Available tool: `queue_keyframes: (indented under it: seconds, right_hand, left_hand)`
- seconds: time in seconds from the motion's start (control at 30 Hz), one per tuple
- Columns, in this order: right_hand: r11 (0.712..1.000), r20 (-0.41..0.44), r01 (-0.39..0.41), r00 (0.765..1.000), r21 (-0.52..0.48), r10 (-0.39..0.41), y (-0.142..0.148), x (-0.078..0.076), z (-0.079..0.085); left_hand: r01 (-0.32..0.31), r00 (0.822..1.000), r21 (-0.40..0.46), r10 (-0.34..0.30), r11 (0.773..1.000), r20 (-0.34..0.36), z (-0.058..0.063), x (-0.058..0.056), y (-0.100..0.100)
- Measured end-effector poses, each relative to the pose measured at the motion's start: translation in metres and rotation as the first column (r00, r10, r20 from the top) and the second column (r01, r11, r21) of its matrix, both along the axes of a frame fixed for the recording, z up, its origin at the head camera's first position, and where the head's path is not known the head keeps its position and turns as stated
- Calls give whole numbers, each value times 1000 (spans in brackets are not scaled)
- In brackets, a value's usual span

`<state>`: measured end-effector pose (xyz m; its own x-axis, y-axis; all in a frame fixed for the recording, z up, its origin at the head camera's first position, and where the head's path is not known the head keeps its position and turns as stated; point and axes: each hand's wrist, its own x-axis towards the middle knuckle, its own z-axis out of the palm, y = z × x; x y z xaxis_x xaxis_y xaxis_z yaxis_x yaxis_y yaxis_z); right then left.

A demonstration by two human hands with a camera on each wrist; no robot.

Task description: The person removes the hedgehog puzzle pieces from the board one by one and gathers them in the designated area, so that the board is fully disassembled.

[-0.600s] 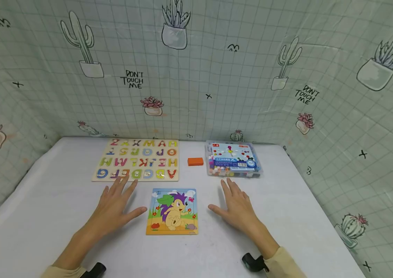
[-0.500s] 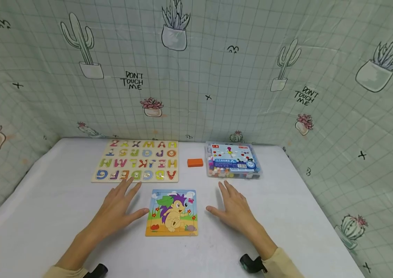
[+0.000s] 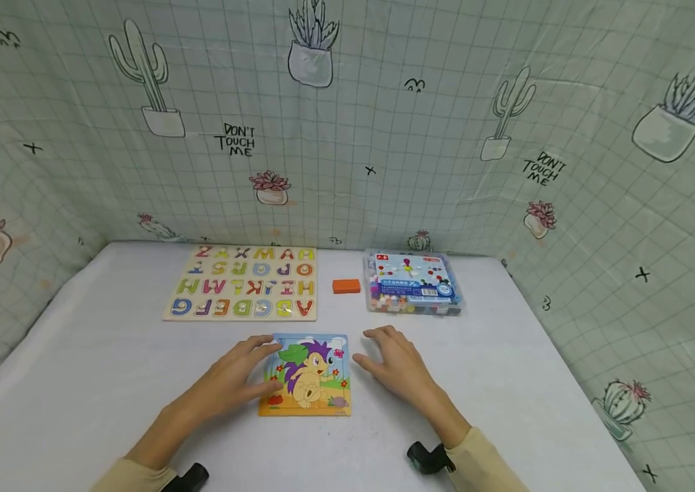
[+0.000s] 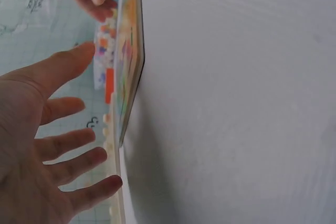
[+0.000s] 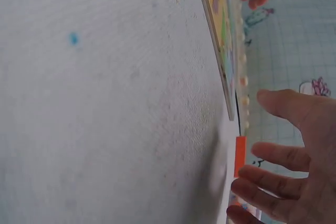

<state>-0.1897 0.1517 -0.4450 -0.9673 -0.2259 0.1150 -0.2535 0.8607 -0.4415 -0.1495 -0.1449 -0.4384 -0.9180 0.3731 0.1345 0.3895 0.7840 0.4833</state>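
Note:
A square hedgehog puzzle (image 3: 310,383) lies flat on the white table, in front of the person. At its left edge hovers the left hand (image 3: 233,379), thumb and fingers spread, the tips overlapping the puzzle's left side in the head view. The left wrist view shows this hand (image 4: 47,129) apart from the board and holding nothing. Just off the puzzle's right edge is the right hand (image 3: 399,365), its fingers loosely bent. In the right wrist view that hand (image 5: 294,156) is above the table with nothing in its grasp.
An alphabet board (image 3: 239,283) lies behind the puzzle to the left. An orange block (image 3: 346,286) sits between it and a clear plastic case (image 3: 413,281) of small coloured pieces at the back right. A patterned cloth (image 3: 347,137) hangs behind the table (image 3: 76,369).
Both hands have moved inward toward the puzzle. The left hand shifts right and nearer, off the alphabet board, and the right hand shifts left. The puzzle stays in place.

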Motion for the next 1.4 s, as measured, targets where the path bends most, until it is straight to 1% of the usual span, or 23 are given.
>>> queue_keyframes:
  seconds: [0.1, 0.2, 0.37, 0.5, 0.73, 0.97, 1.17, 1.3, 1.4]
  right_hand:
    - [999, 4, -14, 1000, -48, 14, -7, -4, -2]
    - [996, 7, -34, 999, -80, 35, -13, -7, -4]
    - [992, 11, -71, 997, -100, 73, -22, -10, -6]
    - [991, 7, -98, 995, -89, 99, -26, -13, -6]
    - [992, 10, -108, 994, -61, 108, -30, -19, -6]
    - [991, 12, -126, 992, -54, 127, -32, -22, -4]
    - [990, 25, -136, 990, -47, 137, -33, -25, -4]
    - [988, 35, -142, 989, -60, 144, -32, -27, -4]
    - [986, 43, -146, 988, -82, 150, -31, -28, -4]
  left_hand:
    - [23, 1000, -24, -23, 999, 4, -1, -1, 5]
    - [65, 998, -44, -64, 997, 9, -2, -2, 11]
    - [123, 992, -51, -121, 991, 42, -3, -4, 17]
    - [157, 987, -69, -154, 985, 44, -2, -5, 21]
    - [202, 979, -104, -200, 974, 28, 0, -11, 26]
    - [253, 967, -110, -248, 961, 59, 2, -14, 30]
    - [287, 958, -138, -284, 948, 40, 1, -13, 35]
    - [286, 958, -156, -286, 945, 28, 1, -12, 38]
    - [286, 958, -154, -284, 946, 37, 1, -12, 40]
